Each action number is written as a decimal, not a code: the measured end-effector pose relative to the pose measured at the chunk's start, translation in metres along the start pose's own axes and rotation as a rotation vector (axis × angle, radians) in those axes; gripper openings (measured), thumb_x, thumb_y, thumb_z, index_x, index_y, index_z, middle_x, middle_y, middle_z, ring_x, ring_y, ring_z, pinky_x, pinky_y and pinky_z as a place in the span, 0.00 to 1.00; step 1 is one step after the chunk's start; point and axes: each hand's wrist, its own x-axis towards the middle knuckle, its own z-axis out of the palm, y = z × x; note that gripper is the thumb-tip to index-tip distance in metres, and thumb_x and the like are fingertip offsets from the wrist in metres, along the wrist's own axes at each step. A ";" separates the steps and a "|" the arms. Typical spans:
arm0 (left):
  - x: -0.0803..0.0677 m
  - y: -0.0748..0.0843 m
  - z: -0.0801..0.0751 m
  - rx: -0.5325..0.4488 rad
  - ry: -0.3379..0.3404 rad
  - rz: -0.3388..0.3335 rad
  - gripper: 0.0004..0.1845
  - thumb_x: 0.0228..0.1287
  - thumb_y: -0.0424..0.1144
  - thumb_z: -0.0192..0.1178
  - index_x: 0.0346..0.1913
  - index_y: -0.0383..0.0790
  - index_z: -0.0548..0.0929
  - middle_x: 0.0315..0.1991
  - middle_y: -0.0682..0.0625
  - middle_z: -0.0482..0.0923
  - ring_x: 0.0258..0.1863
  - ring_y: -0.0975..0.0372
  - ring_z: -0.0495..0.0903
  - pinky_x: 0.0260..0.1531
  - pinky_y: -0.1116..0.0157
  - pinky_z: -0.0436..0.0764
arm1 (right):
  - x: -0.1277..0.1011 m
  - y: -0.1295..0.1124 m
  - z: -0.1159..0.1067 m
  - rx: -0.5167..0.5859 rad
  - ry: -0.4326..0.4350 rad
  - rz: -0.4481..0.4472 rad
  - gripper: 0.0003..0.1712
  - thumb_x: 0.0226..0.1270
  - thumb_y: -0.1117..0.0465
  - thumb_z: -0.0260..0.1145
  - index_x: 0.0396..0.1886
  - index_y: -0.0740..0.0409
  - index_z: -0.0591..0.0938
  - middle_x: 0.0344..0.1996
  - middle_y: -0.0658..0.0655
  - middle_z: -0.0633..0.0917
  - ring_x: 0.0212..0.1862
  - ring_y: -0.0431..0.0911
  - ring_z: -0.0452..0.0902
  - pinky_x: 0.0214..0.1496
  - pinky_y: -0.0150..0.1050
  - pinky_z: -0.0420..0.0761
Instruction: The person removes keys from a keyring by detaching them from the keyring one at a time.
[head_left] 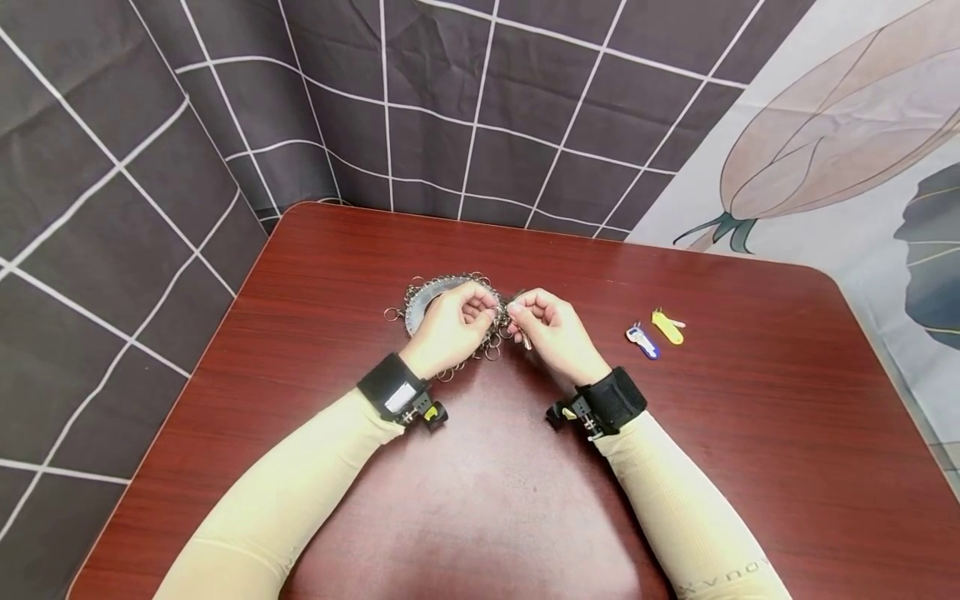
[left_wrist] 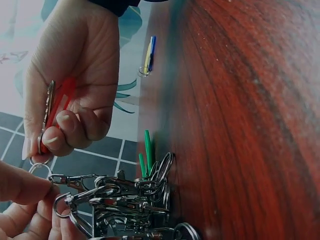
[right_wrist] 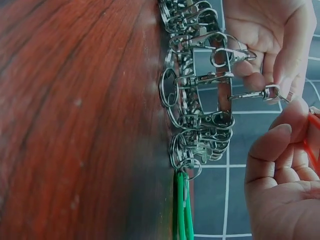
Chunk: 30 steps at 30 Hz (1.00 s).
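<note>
A round metal key hoop (head_left: 417, 305) lies on the table, hung all round with snap hooks (left_wrist: 115, 192) and split rings. My left hand (head_left: 453, 325) is over its right side, thumb and fingertips pinching one split ring (left_wrist: 41, 169) at the end of a snap hook. Facing it, my right hand (head_left: 553, 333) grips a silver key (left_wrist: 48, 107) with a red key tag (left_wrist: 64, 97); its small ring meets the split ring between the fingertips. Among the hoop's clips, a green key tag (right_wrist: 184, 205) hangs down to the table.
To the right of my right hand lie a blue key tag (head_left: 642, 342) and a yellow key tag (head_left: 667, 327), each with a key. The reddish-brown table (head_left: 480, 517) ends at a dark tiled-pattern curtain (head_left: 435, 142) behind.
</note>
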 end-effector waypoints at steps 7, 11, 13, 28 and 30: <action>0.000 -0.001 -0.001 -0.008 -0.001 0.032 0.05 0.60 0.28 0.61 0.38 0.37 0.82 0.31 0.50 0.80 0.32 0.61 0.79 0.35 0.66 0.80 | -0.001 -0.004 0.003 0.001 -0.001 -0.004 0.11 0.72 0.69 0.56 0.40 0.78 0.73 0.27 0.75 0.76 0.23 0.44 0.72 0.22 0.30 0.70; 0.000 -0.001 -0.002 0.012 -0.010 0.044 0.04 0.59 0.28 0.62 0.38 0.35 0.82 0.31 0.50 0.81 0.31 0.61 0.80 0.35 0.67 0.80 | 0.001 0.000 0.002 -0.046 0.008 -0.022 0.10 0.72 0.68 0.56 0.38 0.76 0.74 0.26 0.75 0.76 0.21 0.42 0.71 0.20 0.30 0.70; 0.000 -0.001 -0.003 0.024 -0.019 0.036 0.04 0.59 0.28 0.63 0.37 0.35 0.83 0.30 0.50 0.81 0.30 0.61 0.80 0.34 0.68 0.80 | 0.002 0.005 0.000 -0.069 0.014 -0.029 0.09 0.72 0.67 0.56 0.37 0.73 0.75 0.26 0.76 0.75 0.21 0.41 0.70 0.20 0.30 0.70; -0.001 0.000 -0.001 0.085 -0.105 0.024 0.05 0.61 0.31 0.61 0.40 0.35 0.83 0.30 0.50 0.80 0.31 0.63 0.79 0.35 0.69 0.79 | -0.002 -0.005 0.001 -0.094 0.011 -0.063 0.09 0.73 0.68 0.55 0.38 0.75 0.74 0.27 0.78 0.75 0.21 0.43 0.70 0.21 0.29 0.70; 0.000 -0.002 -0.001 0.100 -0.135 0.012 0.06 0.62 0.32 0.61 0.41 0.35 0.82 0.31 0.51 0.80 0.32 0.63 0.79 0.35 0.70 0.79 | -0.001 -0.004 0.001 -0.084 0.013 -0.067 0.09 0.73 0.68 0.55 0.39 0.74 0.74 0.27 0.78 0.75 0.21 0.44 0.70 0.21 0.29 0.69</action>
